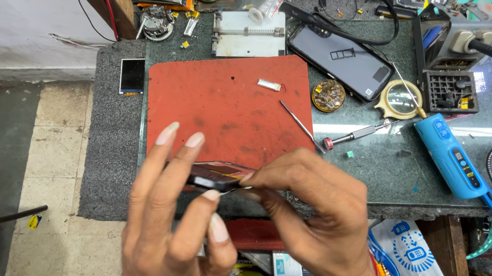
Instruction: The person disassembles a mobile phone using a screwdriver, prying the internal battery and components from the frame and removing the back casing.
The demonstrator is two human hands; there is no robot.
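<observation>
My left hand (173,232) holds a small dark phone part (213,174) by its near edge, thumb on top and fingers spread behind it. My right hand (313,212) pinches the same part from the right with thumb and forefinger; something thin at its fingertips is too small to tell. Both hands hover over the near edge of a red work mat (226,98) on the bench. On the mat lie a small silver piece (269,84) and thin metal tweezers (297,121).
A black phone (341,59) lies face up behind the mat. A red-tipped screwdriver (353,136), a magnifier (403,100), a blue tool (452,159), a round dish of parts (328,96), a metal jig (249,33) and a loose small screen (132,75) surround it.
</observation>
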